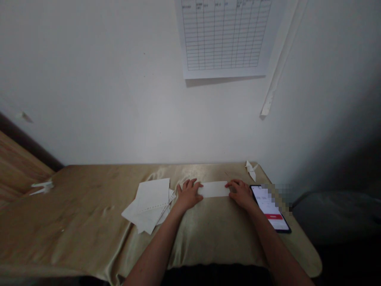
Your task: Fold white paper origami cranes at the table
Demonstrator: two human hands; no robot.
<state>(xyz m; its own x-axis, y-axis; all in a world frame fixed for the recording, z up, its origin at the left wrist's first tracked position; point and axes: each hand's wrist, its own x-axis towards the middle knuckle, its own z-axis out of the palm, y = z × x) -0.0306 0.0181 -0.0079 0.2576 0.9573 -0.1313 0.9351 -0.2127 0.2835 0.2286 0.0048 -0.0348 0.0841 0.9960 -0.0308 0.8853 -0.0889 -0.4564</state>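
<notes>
A narrow folded strip of white paper (213,189) lies flat on the table covered in a shiny tan cloth (89,214). My left hand (188,195) rests on the strip's left end, fingers spread and lying flat. My right hand (240,193) presses on the strip's right end with its fingers curled down onto the paper. Both forearms reach in from the bottom of the view.
A loose stack of white sheets (149,204) lies left of my left hand. A phone (270,208) with a lit screen sits right of my right hand. A small folded paper crane (251,169) stands at the table's back right. A gridded chart (225,35) hangs on the wall.
</notes>
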